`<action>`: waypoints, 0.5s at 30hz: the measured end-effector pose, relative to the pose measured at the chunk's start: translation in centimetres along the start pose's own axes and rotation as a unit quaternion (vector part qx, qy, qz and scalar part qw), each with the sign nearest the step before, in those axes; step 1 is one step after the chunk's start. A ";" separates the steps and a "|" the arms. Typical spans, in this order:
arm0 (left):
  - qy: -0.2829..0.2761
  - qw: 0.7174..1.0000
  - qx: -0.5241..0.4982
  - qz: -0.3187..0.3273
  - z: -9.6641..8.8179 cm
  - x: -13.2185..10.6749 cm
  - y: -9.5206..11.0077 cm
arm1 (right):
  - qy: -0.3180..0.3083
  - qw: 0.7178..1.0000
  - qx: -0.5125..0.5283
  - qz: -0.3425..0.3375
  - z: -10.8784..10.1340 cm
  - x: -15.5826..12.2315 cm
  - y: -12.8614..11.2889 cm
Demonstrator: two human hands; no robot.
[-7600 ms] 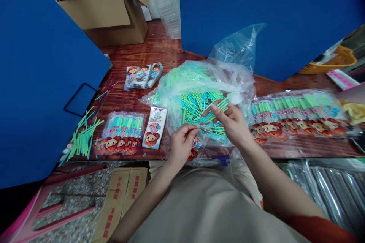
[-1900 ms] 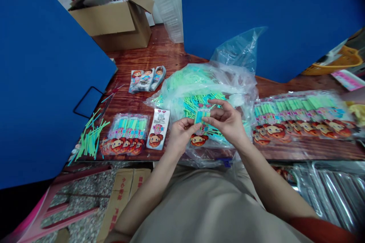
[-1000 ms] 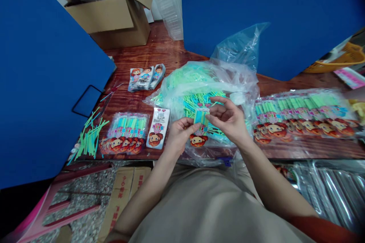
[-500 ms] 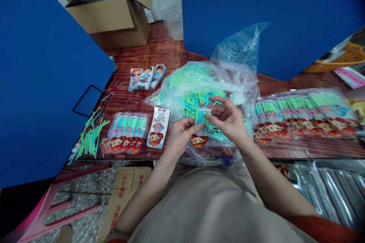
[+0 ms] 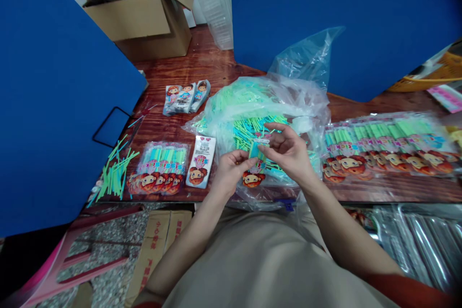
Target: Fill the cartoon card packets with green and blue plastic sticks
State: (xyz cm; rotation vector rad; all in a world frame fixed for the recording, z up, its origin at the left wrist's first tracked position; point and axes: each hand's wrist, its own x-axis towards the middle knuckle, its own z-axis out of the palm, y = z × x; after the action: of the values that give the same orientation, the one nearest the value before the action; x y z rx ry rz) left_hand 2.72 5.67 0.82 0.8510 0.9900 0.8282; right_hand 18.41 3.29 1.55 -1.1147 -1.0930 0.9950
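Note:
Between both hands, low over the table's front, is a clear packet (image 5: 253, 179) with a cartoon face at its bottom and blue and green sticks inside. My left hand (image 5: 231, 169) pinches its left edge between thumb and fingers. The thumb and fingers of my right hand (image 5: 288, 150) close on its upper right side, near the top. Behind the packet lies a large clear plastic bag (image 5: 249, 94), its mouth facing me, full of loose green and blue sticks (image 5: 244, 132). Left of my left hand is a white printed card stack (image 5: 201, 162) with the same cartoon face.
Filled packets (image 5: 160, 166) overlap at left, beside loose sticks (image 5: 117, 173). A longer row of filled packets (image 5: 386, 149) lies at right. Farther back are printed cards (image 5: 186, 97) and an open cardboard box (image 5: 144, 24). Blue panels (image 5: 325, 14) stand around the wooden table (image 5: 212, 65).
The packet's top has tilted slightly, and a pink printed piece shows more above it. Both hands keep nearly the same place and grip.

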 end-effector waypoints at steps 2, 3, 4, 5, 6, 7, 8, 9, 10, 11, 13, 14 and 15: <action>0.000 1.000 -0.001 -0.001 0.0 0.0 0.0 | -0.001 1.000 -0.002 0.002 0.1 0.0 0.0; 0.001 1.000 0.000 -0.001 0.0 0.0 -0.1 | -0.001 1.000 -0.004 0.003 0.1 0.0 0.0; 0.002 1.000 0.002 -0.001 0.0 0.0 -0.1 | 0.000 1.000 -0.006 0.005 0.2 0.0 0.0; 0.002 1.000 0.005 -0.001 -0.1 0.0 -0.1 | 0.000 1.000 -0.006 0.007 0.2 -0.1 -0.1; 0.001 1.000 0.006 -0.002 -0.1 0.0 -0.2 | 0.000 1.000 -0.007 0.009 0.2 -0.1 -0.1; 0.001 1.000 0.007 -0.003 -0.1 0.0 -0.2 | -0.001 1.000 -0.007 0.009 0.2 -0.1 -0.2; -0.001 1.000 0.008 -0.005 -0.2 0.0 -0.2 | -0.001 1.000 -0.008 0.010 0.2 -0.1 -0.2; -0.003 1.000 0.009 -0.006 -0.2 0.0 -0.1 | 0.000 1.000 -0.010 0.010 0.2 -0.1 -0.2; -0.005 1.000 0.011 -0.007 -0.2 0.0 -0.1 | 0.004 1.000 -0.010 0.010 0.3 -0.1 -0.2; -0.008 1.000 0.015 -0.006 -0.3 0.0 -0.1 | 0.009 1.000 -0.010 0.010 0.3 -0.1 -0.2; -0.013 1.000 0.025 0.001 -0.3 0.0 -0.1 | 0.021 1.000 -0.005 0.009 0.4 -0.1 -0.2; -0.015 0.999 0.030 0.007 -0.3 0.0 -0.2 | 0.026 1.000 -0.003 0.009 0.5 -0.1 -0.2; -0.017 0.999 0.035 0.012 -0.3 0.0 -0.3 | 0.031 0.999 -0.004 0.008 0.5 0.0 -0.2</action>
State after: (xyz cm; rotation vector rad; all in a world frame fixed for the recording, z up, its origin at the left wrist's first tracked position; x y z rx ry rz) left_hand 2.53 5.56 0.45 0.9361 0.9851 0.7994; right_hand 17.90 3.31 1.75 -1.1555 -1.0408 0.9642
